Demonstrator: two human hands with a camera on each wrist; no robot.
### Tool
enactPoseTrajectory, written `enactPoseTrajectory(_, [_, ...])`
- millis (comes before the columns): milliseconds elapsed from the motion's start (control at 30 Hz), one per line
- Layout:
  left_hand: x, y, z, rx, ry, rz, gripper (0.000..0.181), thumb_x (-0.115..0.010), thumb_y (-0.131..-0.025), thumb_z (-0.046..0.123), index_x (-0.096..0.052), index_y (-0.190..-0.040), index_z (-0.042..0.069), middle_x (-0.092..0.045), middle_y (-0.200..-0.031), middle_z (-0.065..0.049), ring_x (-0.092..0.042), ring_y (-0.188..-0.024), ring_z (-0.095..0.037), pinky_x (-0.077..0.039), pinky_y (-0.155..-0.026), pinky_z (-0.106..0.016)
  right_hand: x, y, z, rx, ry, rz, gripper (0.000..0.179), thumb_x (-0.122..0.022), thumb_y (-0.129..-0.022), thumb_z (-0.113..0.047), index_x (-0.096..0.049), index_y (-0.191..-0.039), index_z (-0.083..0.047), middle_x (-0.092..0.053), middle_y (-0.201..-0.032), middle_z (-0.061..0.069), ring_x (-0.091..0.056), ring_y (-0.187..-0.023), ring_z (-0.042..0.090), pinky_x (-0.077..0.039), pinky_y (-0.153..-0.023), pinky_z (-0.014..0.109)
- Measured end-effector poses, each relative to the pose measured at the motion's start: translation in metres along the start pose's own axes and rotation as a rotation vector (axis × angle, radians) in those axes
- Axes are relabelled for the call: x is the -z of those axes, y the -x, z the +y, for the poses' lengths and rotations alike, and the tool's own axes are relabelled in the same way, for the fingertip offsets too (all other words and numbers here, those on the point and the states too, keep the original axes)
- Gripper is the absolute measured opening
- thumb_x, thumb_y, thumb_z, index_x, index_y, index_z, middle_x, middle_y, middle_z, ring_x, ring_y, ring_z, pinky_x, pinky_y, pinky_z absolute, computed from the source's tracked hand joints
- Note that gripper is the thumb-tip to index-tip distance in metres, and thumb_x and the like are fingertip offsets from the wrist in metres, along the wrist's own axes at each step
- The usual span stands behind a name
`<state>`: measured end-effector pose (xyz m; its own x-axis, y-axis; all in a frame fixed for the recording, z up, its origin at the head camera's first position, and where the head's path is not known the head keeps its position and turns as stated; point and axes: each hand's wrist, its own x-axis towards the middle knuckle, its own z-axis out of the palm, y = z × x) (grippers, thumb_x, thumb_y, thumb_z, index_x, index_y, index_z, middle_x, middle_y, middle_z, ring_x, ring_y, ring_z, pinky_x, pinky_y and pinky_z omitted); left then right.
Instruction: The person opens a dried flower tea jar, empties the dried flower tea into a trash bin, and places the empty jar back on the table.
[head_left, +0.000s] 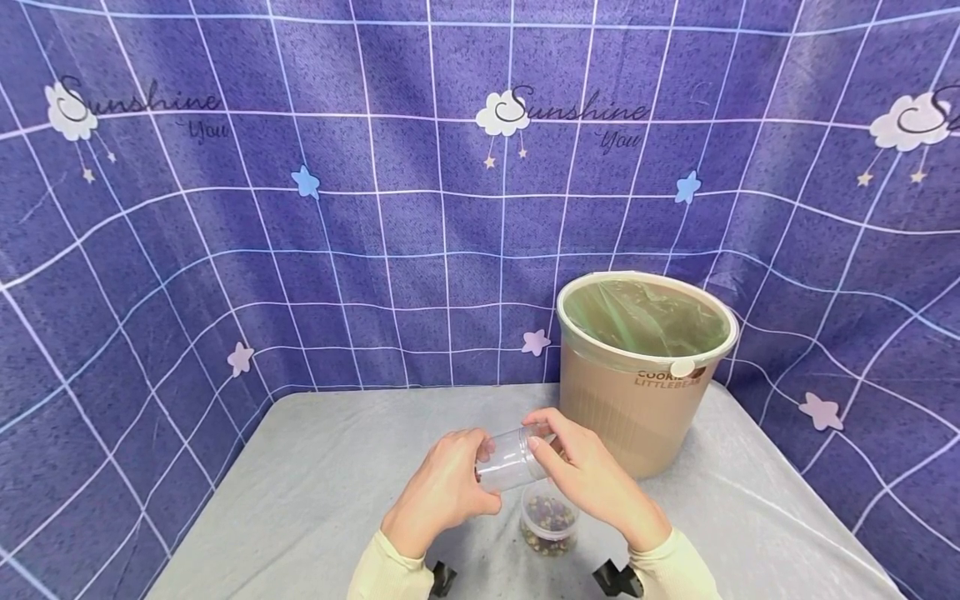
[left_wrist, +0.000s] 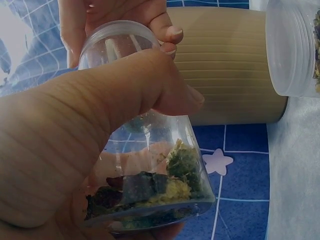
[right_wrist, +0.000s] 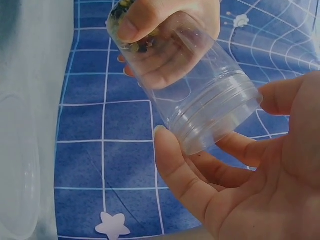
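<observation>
My left hand (head_left: 450, 483) grips the body of a clear plastic jar (head_left: 510, 460), which tilts above the table with its rim end toward the right. Dark and yellow-green dried bits (left_wrist: 150, 187) lie at the jar's bottom in the left wrist view. At the ridged rim end, my right hand (head_left: 581, 467) holds the jar between thumb and fingers; I cannot tell whether a clear lid sits there. Below the hands, a second clear jar (head_left: 550, 533) stands upright on the table, holding small brownish-green dried pieces.
A beige bin (head_left: 637, 417) with a green liner bag (head_left: 648, 317) stands behind and right of the hands. Grey cloth covers the table (head_left: 315, 475). Blue grid-patterned curtain (head_left: 390, 217) encloses the back and sides.
</observation>
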<state>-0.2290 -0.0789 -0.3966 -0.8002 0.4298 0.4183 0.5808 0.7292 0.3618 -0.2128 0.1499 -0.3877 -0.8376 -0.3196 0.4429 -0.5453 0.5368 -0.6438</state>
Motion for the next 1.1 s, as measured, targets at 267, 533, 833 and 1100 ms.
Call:
enactPoseTrajectory(267, [0.0007, -0.0007, 0.0003, 0.002, 0.010, -0.008, 0.047, -0.086, -0.054, 0.018, -0.064, -0.095, 0.013, -0.063, -0.080, 0.001, -0.052, -0.072, -0.008, -0.048, -0.067, -0.026, 0.0012, -0.0002, -0.0003, 0.046, -0.016, -0.007, 0.025, -0.060, -0.104, -0.028, -0.059, -0.130, -0.026, -0.067, -0.103, -0.008, -0.066, -0.078, 0.005, -0.053, -0.069, 0.026])
enactPoseTrajectory(533, [0.0007, -0.0009, -0.0001, 0.004, 0.010, -0.007, 0.047, -0.087, -0.054, 0.019, -0.064, -0.095, 0.013, -0.062, -0.079, 0.003, -0.051, -0.072, -0.008, -0.048, -0.067, -0.025, 0.0020, 0.0000, 0.0000, 0.074, -0.037, -0.022, 0.029, -0.062, -0.103, -0.022, -0.057, -0.131, -0.025, -0.066, -0.106, -0.007, -0.065, -0.079, 0.007, -0.054, -0.067, 0.026])
enactPoseTrajectory(833, [0.0002, 0.0004, -0.0005, 0.008, 0.010, -0.003, 0.046, -0.087, -0.053, 0.019, -0.064, -0.094, 0.014, -0.061, -0.077, 0.004, -0.051, -0.071, -0.007, -0.047, -0.066, -0.024, 0.0028, 0.0009, 0.0003, 0.102, -0.023, -0.023, 0.035, -0.065, -0.099, -0.015, -0.057, -0.132, -0.025, -0.065, -0.106, -0.007, -0.065, -0.084, 0.010, -0.054, -0.068, 0.027])
enactPoseTrajectory(1100, [0.0005, 0.0003, -0.0003, 0.009, 0.010, -0.001, 0.047, -0.086, -0.054, 0.018, -0.065, -0.095, 0.013, -0.062, -0.078, 0.003, -0.051, -0.071, -0.008, -0.047, -0.066, -0.025, 0.0032, 0.0010, 0.0019, 0.135, -0.029, -0.019, 0.042, -0.067, -0.096, -0.009, -0.056, -0.133, -0.025, -0.064, -0.109, -0.007, -0.065, -0.090, 0.011, -0.055, -0.072, 0.027])
